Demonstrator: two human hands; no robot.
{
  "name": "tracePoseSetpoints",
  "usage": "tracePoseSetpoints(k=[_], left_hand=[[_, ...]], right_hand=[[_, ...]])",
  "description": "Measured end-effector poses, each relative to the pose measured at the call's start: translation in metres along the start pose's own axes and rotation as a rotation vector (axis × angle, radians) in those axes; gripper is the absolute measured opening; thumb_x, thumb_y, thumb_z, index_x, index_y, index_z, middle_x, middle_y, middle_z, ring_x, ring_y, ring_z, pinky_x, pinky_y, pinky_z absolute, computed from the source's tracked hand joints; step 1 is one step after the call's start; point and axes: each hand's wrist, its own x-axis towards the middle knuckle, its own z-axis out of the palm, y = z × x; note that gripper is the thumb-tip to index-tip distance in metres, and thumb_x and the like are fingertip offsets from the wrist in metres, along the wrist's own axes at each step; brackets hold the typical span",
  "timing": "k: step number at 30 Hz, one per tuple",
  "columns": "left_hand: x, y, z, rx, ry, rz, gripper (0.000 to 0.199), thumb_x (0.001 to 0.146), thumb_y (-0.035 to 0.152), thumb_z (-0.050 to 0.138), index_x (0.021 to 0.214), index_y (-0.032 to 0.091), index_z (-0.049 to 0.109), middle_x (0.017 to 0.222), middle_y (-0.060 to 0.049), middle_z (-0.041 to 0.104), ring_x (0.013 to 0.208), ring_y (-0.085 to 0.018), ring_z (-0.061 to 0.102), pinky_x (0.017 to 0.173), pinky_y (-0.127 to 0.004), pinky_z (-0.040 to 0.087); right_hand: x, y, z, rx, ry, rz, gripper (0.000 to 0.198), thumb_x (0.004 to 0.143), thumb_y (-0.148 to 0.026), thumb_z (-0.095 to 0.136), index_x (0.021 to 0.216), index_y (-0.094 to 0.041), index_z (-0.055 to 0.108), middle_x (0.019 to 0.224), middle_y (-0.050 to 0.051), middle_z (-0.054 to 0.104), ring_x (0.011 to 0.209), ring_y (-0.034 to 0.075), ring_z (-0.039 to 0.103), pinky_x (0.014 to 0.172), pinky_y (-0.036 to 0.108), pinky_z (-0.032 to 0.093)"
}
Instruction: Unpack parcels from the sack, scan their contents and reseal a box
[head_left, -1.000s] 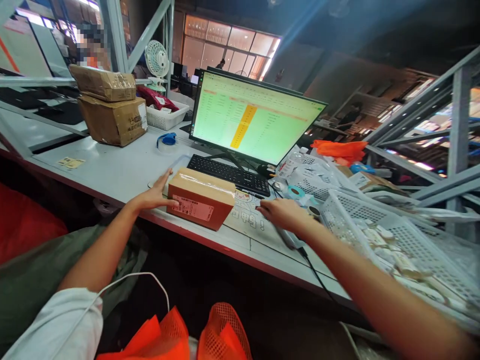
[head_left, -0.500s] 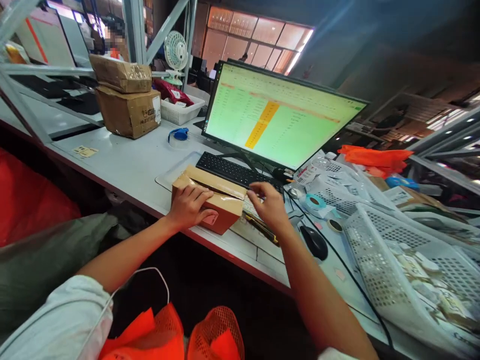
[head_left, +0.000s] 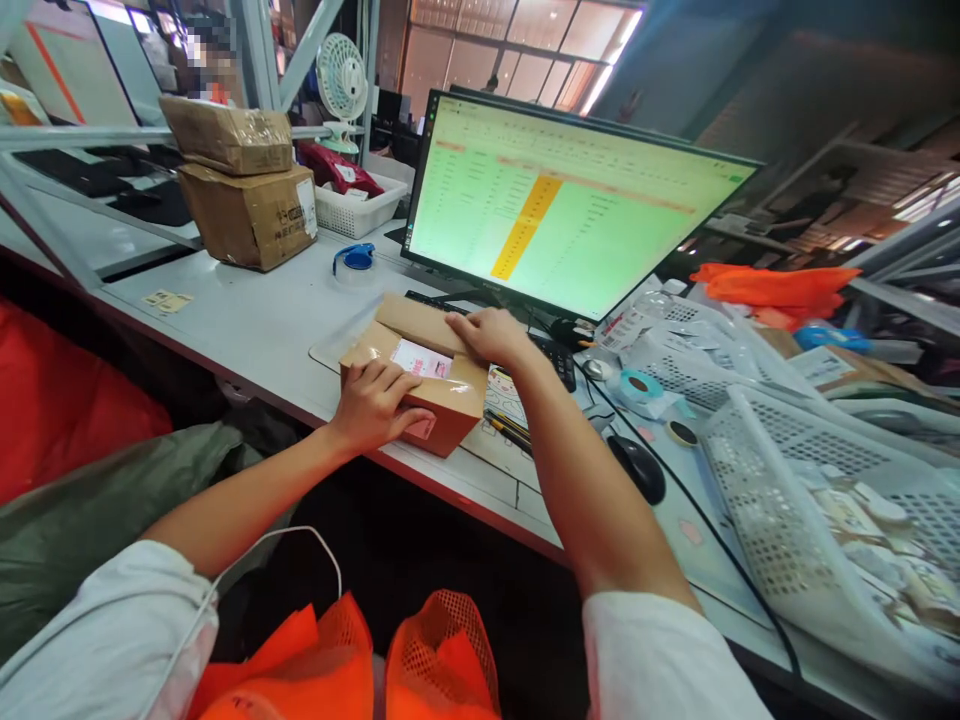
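Observation:
A small brown cardboard box point(head_left: 442, 400) sits at the table's front edge. Its far top flap point(head_left: 412, 322) is partly raised, and through the gap shows white paper with pink print point(head_left: 424, 360). My left hand point(head_left: 379, 405) grips the near left of the box, fingers over the top and thumb on the front face. My right hand point(head_left: 487, 335) has hold of the raised flap at its right end; its fingertips are partly hidden behind the cardboard. Just right of the box lie some pens point(head_left: 510, 430).
Behind the box stand a monitor point(head_left: 570, 200) and a partly covered keyboard point(head_left: 555, 358). To the right are a black mouse point(head_left: 636, 470), tape rolls and a white perforated basket point(head_left: 772, 540) of small items. Two stacked cartons point(head_left: 247, 215) and a tape dispenser point(head_left: 354, 260) stand left.
My right hand has moved up and left and lifted the far flap, uncovering the printed paper. My left hand stays on the box.

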Motion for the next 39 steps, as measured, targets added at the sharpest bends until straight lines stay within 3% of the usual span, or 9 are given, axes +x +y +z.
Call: tracePoseSetpoints(k=[4, 13, 16, 20, 23, 28, 31, 36, 39], left_hand=[[0.013, 0.002, -0.021, 0.035, -0.101, 0.073, 0.04, 0.093, 0.053, 0.064, 0.112, 0.019, 0.07, 0.106, -0.011, 0.071, 0.101, -0.03, 0.058, 0.09, -0.044, 0.039], [0.087, -0.027, -0.055, -0.041, -0.56, 0.118, 0.05, 0.072, 0.059, 0.079, 0.099, 0.018, 0.07, 0.097, -0.008, 0.067, 0.1, -0.03, 0.06, 0.09, -0.039, 0.045], [0.08, -0.014, -0.059, 0.091, -0.451, 0.131, 0.041, 0.075, 0.051, 0.079, 0.095, 0.018, 0.064, 0.098, -0.009, 0.065, 0.1, -0.03, 0.059, 0.088, -0.039, 0.046], [0.036, 0.012, -0.062, 0.32, -0.165, 0.128, 0.008, 0.083, 0.013, 0.062, 0.088, 0.018, 0.058, 0.086, -0.01, 0.06, 0.086, -0.029, 0.056, 0.076, -0.041, 0.048], [-0.006, 0.022, -0.055, 0.32, -0.011, 0.135, 0.017, 0.08, 0.005, 0.056, 0.091, 0.017, 0.059, 0.091, -0.012, 0.061, 0.087, -0.029, 0.056, 0.077, -0.043, 0.051], [-0.048, 0.019, -0.045, 0.166, 0.047, 0.178, 0.03, 0.087, 0.016, 0.064, 0.116, 0.012, 0.058, 0.116, -0.017, 0.061, 0.116, -0.033, 0.055, 0.102, -0.048, 0.05], [-0.04, 0.012, -0.06, 0.113, -0.018, 0.19, 0.022, 0.093, 0.024, 0.06, 0.113, 0.015, 0.061, 0.114, -0.013, 0.065, 0.111, -0.029, 0.06, 0.099, -0.044, 0.052], [0.017, 0.0, -0.101, -0.057, -0.264, -0.039, 0.023, 0.1, 0.037, 0.051, 0.104, 0.019, 0.065, 0.107, -0.005, 0.069, 0.082, -0.018, 0.067, 0.073, -0.03, 0.051], [0.056, -0.009, -0.105, -0.041, -0.377, -0.154, 0.03, 0.093, 0.046, 0.059, 0.11, 0.022, 0.065, 0.113, -0.005, 0.069, 0.082, -0.018, 0.067, 0.076, -0.031, 0.05]], right_hand=[[0.012, 0.008, 0.016, 0.126, -0.193, 0.071, 0.067, 0.102, -0.063, 0.036, 0.079, -0.012, 0.072, 0.093, 0.016, 0.074, 0.076, 0.021, 0.063, 0.067, 0.028, 0.042], [0.013, 0.01, 0.018, 0.188, -0.206, 0.09, 0.063, 0.1, -0.063, 0.04, 0.072, -0.014, 0.068, 0.088, 0.014, 0.072, 0.073, 0.02, 0.061, 0.067, 0.029, 0.044], [0.011, 0.011, 0.018, 0.215, -0.205, 0.105, 0.064, 0.099, -0.066, 0.041, 0.069, -0.016, 0.066, 0.084, 0.013, 0.071, 0.072, 0.02, 0.06, 0.067, 0.03, 0.044], [0.009, 0.011, 0.02, 0.256, -0.214, 0.133, 0.062, 0.099, -0.065, 0.044, 0.065, -0.016, 0.064, 0.083, 0.012, 0.071, 0.072, 0.021, 0.061, 0.07, 0.031, 0.044], [0.008, 0.011, 0.02, 0.27, -0.204, 0.141, 0.062, 0.098, -0.064, 0.045, 0.064, -0.017, 0.063, 0.084, 0.013, 0.071, 0.074, 0.022, 0.062, 0.071, 0.031, 0.045], [0.008, 0.01, 0.02, 0.234, -0.198, 0.14, 0.062, 0.099, -0.064, 0.042, 0.068, -0.016, 0.066, 0.089, 0.015, 0.072, 0.08, 0.026, 0.064, 0.074, 0.033, 0.046], [0.002, 0.007, 0.021, 0.186, -0.012, 0.036, 0.048, 0.1, -0.055, 0.047, 0.085, -0.016, 0.07, 0.099, 0.015, 0.072, 0.092, 0.028, 0.065, 0.081, 0.036, 0.046], [-0.028, -0.011, 0.014, 0.146, 0.722, -0.255, 0.024, 0.094, -0.026, 0.055, 0.11, -0.016, 0.069, 0.116, 0.014, 0.069, 0.113, 0.03, 0.059, 0.101, 0.043, 0.039], [-0.048, -0.025, 0.008, 0.241, 0.61, -0.503, 0.021, 0.094, -0.023, 0.051, 0.098, -0.018, 0.071, 0.098, 0.009, 0.073, 0.096, 0.024, 0.064, 0.092, 0.037, 0.043]])
